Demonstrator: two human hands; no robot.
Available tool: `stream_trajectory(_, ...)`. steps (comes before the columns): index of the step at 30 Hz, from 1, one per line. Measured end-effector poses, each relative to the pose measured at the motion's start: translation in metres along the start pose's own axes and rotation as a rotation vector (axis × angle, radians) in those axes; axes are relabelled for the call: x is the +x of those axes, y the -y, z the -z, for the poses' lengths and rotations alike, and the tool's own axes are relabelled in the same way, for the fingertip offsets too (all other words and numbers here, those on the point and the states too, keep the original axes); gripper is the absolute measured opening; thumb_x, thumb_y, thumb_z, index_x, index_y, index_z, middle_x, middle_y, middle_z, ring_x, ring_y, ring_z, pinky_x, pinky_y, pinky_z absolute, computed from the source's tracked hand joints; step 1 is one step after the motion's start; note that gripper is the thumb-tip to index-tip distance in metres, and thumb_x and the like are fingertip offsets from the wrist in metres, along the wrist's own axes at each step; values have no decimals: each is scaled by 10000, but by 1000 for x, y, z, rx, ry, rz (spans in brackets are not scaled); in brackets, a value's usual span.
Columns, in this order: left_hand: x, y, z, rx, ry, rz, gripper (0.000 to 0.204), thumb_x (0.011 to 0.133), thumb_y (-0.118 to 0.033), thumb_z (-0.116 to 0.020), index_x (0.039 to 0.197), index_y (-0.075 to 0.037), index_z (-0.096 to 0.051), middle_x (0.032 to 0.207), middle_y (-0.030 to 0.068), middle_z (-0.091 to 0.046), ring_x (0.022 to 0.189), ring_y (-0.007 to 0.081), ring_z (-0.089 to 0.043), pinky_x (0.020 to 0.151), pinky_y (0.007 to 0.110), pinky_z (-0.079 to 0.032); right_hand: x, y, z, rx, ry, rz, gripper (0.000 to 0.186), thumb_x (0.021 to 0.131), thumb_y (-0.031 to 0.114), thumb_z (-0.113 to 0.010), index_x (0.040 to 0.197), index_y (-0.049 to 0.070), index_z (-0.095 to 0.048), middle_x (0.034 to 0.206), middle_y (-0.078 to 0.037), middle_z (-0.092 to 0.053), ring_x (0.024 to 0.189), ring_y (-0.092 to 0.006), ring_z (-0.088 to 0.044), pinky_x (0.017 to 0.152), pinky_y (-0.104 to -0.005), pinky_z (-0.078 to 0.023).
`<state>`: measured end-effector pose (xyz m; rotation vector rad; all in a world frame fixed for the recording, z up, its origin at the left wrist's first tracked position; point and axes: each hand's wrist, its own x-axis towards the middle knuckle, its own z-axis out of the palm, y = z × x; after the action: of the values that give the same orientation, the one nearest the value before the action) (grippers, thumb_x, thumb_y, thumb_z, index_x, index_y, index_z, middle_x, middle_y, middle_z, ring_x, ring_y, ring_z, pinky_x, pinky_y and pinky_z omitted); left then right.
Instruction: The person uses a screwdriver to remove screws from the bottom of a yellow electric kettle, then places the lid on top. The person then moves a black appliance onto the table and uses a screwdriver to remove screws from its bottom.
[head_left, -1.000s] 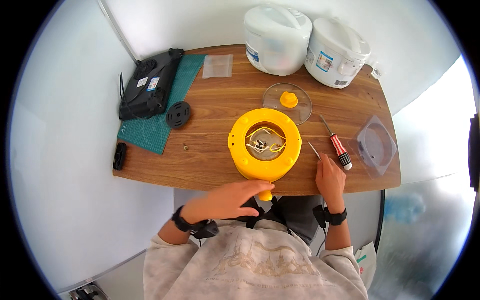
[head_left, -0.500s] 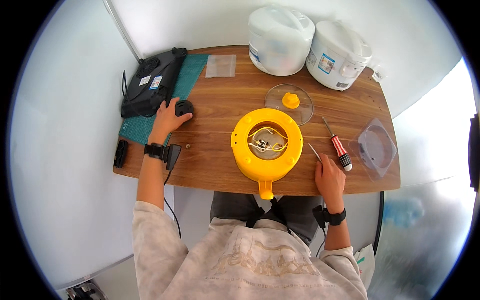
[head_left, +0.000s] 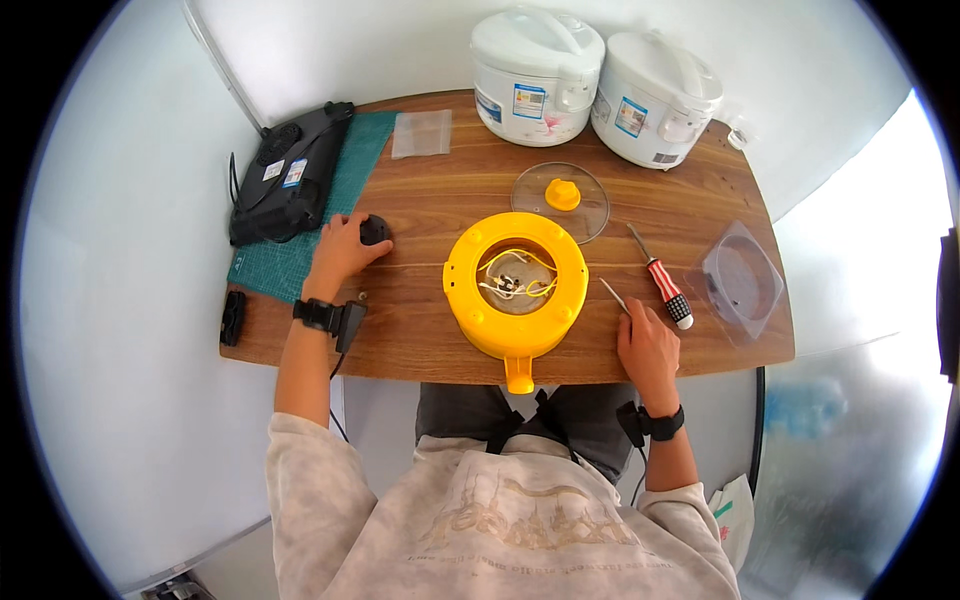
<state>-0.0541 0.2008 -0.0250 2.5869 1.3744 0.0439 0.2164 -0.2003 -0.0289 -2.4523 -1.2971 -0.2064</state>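
At the left, my left hand point(head_left: 341, 256) has its thumb and fingers closed round a small round black plastic part point(head_left: 375, 230), beside the green cutting mat. My right hand point(head_left: 649, 347) rests near the table's front edge, closed on a thin silvery metal tool point(head_left: 613, 294); only its tip shows, so I cannot make out its kind. Between the hands lies a yellow pot-shaped appliance housing point(head_left: 464, 317), bottom up, its handle toward me. White and yellow wires point(head_left: 510, 287) show in its round opening.
A red-and-white screwdriver point(head_left: 661, 280) and a clear plastic tray point(head_left: 742, 278) lie at the right. Behind the housing is a glass lid point(head_left: 530, 195) with a yellow knob. Two white rice cookers point(head_left: 535, 75) stand at the back. A black appliance point(head_left: 290, 175) sits on the green mat point(head_left: 358, 150).
My left hand has moved a little right and toward me, and the black round part has come with it. The right hand stays by the metal tool. The whole view has shifted slightly.
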Motion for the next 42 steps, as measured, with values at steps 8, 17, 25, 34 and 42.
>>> stream_trajectory(8,-78,-129,87,-452,-84,-524,645,836,-432,-789,1320,-57,-583,1394,209,-518,1258,380,-536,1073,432,-441,-3,-3,-3,-27,-12,-2,191,948,159,-604,1133,112,-611,797,-97,-613,689,-318,-657,591,-441,-515)
stream_trajectory(17,-104,-189,69,-341,3,-790,616,837,-407,-792,1350,-147,-569,1425,178,-436,1331,390,-435,1116,472,-402,-3,-1,-2,-19,-12,-9,202,940,157,-623,1133,95,-618,834,-99,-616,699,-315,-661,605,-420,-530)
stream_trajectory(25,-107,-191,58,-224,-23,-747,631,870,-478,-747,1374,-148,-560,1423,217,-405,1340,420,-413,1113,485,-407,-4,0,0,-20,-8,2,199,939,152,-624,1126,84,-625,846,-98,-611,714,-300,-667,618,-405,-534)
stream_trajectory(34,-107,-186,59,-218,-1,-753,601,908,-410,-717,1398,-114,-532,1435,213,-415,1363,416,-413,1124,481,-407,-4,2,1,-37,-25,9,206,933,142,-631,1127,72,-628,825,-95,-595,694,-283,-657,606,-390,-530)
stream_trajectory(42,-104,-182,63,-204,54,-750,566,905,-355,-721,1374,-85,-558,1469,190,-434,1384,394,-419,1153,456,-387,-3,1,0,-41,-28,14,217,917,138,-639,1125,76,-626,826,-93,-592,702,-278,-662,611,-384,-533)
